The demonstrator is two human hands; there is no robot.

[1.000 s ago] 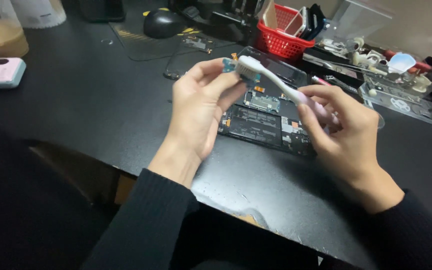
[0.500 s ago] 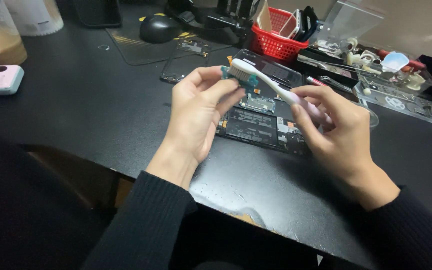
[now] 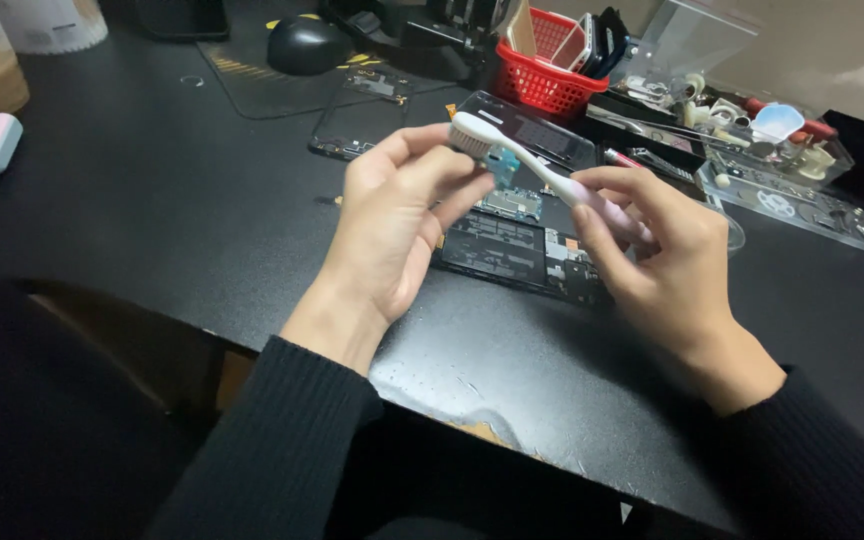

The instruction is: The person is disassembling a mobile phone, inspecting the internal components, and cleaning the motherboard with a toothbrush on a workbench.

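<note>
Left hand (image 3: 392, 225) pinched small teal circuit part (image 3: 501, 162); right hand (image 3: 657, 255) gripped white-pink toothbrush (image 3: 542, 172), long axis slanting up-left, bristles touching part.

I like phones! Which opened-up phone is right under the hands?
The opened phone with its circuit boards showing, under both hands. The other, an empty phone frame, lies farther back near the black mouse.
</note>
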